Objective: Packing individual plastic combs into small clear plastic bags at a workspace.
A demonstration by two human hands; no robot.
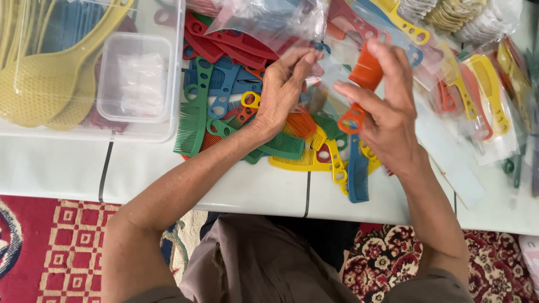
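My right hand (387,106) pinches an orange comb (359,84) above the comb pile (264,129) on the desk (247,191). My left hand (283,90) pinches a clear bag (331,78) just beside the comb.

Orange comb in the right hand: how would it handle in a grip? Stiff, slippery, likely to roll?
The orange comb looks like thin moulded plastic, so probably light and fairly stiff, with some flex. Its flat shape should stop it rolling. The glossy surface may slip; the right hand pinches it near the ring handle, while the left hand holds a clear plastic sleeve.
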